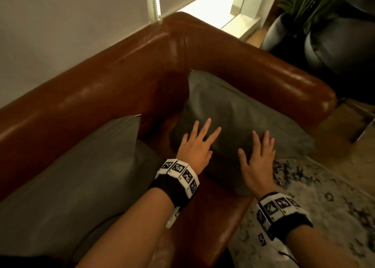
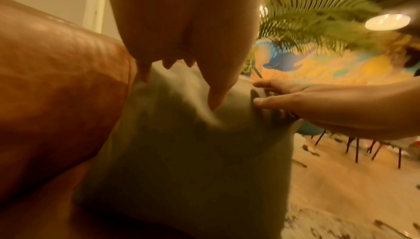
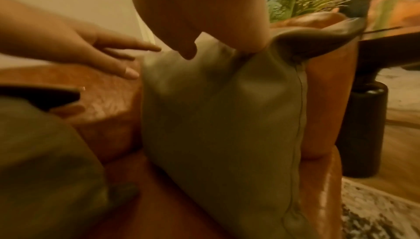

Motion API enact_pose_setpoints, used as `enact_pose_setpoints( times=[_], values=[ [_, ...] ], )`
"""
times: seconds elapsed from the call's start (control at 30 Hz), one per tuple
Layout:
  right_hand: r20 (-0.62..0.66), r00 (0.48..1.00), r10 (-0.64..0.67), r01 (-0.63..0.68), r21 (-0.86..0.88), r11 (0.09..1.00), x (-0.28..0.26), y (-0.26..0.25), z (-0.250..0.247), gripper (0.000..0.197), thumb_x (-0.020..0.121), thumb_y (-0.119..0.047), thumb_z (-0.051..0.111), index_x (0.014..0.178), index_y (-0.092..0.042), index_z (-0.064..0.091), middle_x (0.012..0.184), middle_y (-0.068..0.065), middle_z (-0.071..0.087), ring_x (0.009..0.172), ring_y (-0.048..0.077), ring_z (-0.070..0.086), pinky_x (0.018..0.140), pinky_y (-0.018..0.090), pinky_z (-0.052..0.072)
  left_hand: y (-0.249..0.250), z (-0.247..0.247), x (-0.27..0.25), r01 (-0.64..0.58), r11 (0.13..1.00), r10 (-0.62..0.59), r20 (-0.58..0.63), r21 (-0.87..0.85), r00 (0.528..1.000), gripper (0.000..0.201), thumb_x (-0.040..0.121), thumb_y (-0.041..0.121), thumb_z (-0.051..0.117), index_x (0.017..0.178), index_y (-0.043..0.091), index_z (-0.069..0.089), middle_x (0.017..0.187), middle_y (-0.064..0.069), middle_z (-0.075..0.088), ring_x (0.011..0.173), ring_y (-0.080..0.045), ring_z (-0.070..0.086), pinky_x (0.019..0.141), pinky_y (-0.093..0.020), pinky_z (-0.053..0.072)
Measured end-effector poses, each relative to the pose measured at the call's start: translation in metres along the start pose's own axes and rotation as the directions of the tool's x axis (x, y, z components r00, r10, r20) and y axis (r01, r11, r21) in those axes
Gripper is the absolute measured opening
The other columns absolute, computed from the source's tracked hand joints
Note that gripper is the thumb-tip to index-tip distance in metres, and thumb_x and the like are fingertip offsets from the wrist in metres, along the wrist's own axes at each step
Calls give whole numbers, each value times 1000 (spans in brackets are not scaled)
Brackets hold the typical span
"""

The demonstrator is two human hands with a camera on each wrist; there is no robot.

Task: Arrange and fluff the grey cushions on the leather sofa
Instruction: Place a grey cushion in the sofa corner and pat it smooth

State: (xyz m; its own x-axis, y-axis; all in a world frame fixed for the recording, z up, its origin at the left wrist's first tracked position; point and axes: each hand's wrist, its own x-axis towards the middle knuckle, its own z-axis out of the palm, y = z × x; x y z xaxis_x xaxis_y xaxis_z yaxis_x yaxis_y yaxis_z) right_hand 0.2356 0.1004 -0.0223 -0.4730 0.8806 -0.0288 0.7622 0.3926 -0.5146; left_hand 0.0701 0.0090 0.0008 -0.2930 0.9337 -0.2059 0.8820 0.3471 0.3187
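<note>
Both hands (left [image 1: 196, 149], right [image 1: 258, 162]) spread flat on corner cushion [image 1: 239, 113].

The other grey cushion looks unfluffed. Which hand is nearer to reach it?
Probably the left hand: it rests on the corner cushion's side facing the second cushion; the right hand is farther away.

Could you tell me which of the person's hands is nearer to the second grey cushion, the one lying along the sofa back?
Left. The left hand rests on the corner cushion at the side facing the second cushion; the right hand rests on the same corner cushion, farther off toward the armrest.
</note>
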Motion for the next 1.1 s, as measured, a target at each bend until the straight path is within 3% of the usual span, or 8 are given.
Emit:
enact_pose_setpoints(
  times=[0.1, 0.23, 0.6, 0.73, 0.8, 0.87, 0.97, 1.1],
  values=[
    [73, 997, -11, 23, -164, 986, 25, 12, 13, 83, 93, -64, 38, 152, -33, -10, 158, 4, -26, 147, 27, -21, 115, 40, -15, -10, 11, 35, 15, 990, -25, 71, 137, 997, 87, 92, 44, 53, 147, 42, -14, 157, 6, -27, 144, -35, -20, 117, -58, 7],
    [77, 997, 18, 6, -303, 953, 71, 33, 21, 93, 81, -85, 23, 144, -39, -29, 152, 3, -36, 147, 31, -21, 115, 43, -13, -14, 20, 90, 12, 985, -32, 112, 174, 993, 94, 91, 41, 56, 144, 43, -22, 154, 9, -31, 141, -45, -19, 116, -52, 13],
    [157, 987, 45, 18, -378, 925, 128, 39, 43, 94, 80, -82, 13, 153, -25, -3, 162, 19, 3, 149, 39, 6, 118, 52, 7, -39, 40, 160, -39, 971, -26, 267, 238, 963, 99, 90, 50, 52, 135, 45, -36, 149, 5, -42, 138, -49, -24, 117, -56, 9],
    [190, 979, 67, 4, -352, 936, 114, 18, 16, 93, 81, -81, 21, 155, -27, 11, 162, 16, 12, 147, 37, 15, 117, 50, 16, -21, -16, 149, -8, 987, -45, 328, 158, 943, 79, 88, 45, 58, 149, 43, 9, 161, 7, -4, 143, -44, 6, 113, -51, 24],
    [94, 993, 71, -47, -232, 972, 107, 3, -14, 73, 88, -69, 40, 145, -24, 33, 147, 12, 39, 133, 35, 39, 105, 49, 33, -2, -57, 144, -13, 983, 1, 69, 184, 998, 45, 89, 45, 49, 131, 28, 50, 144, 0, 40, 130, -33, 32, 102, -49, 30],
    [-64, 997, 42, -49, -113, 992, 112, -10, -39, 51, 93, -53, 47, 131, -20, 44, 129, 6, 52, 119, 28, 48, 98, 45, 38, 15, -88, 152, -35, 968, 90, -212, 250, 973, 37, 93, 41, 41, 115, 19, 60, 124, -4, 53, 120, -28, 40, 95, -45, 30],
    [-105, 994, -17, 12, -52, 999, 137, -21, -47, 47, 98, -41, 44, 141, -21, 39, 144, 5, 43, 135, 24, 37, 109, 43, 31, 37, -97, 178, -141, 976, 190, -328, 166, 925, 38, 98, 37, 37, 130, 22, 48, 134, -6, 47, 124, -27, 39, 97, -43, 31],
    [214, 973, 88, -44, -203, 978, 143, -18, -19, 60, 100, -56, 23, 154, -37, 3, 164, -6, -11, 150, 20, -15, 114, 62, -5, 32, -42, 189, -66, 992, 64, 27, 108, 998, 49, 101, 48, 19, 149, 43, 10, 161, 9, 5, 148, -28, 1, 113, -60, 3]
  ],
)
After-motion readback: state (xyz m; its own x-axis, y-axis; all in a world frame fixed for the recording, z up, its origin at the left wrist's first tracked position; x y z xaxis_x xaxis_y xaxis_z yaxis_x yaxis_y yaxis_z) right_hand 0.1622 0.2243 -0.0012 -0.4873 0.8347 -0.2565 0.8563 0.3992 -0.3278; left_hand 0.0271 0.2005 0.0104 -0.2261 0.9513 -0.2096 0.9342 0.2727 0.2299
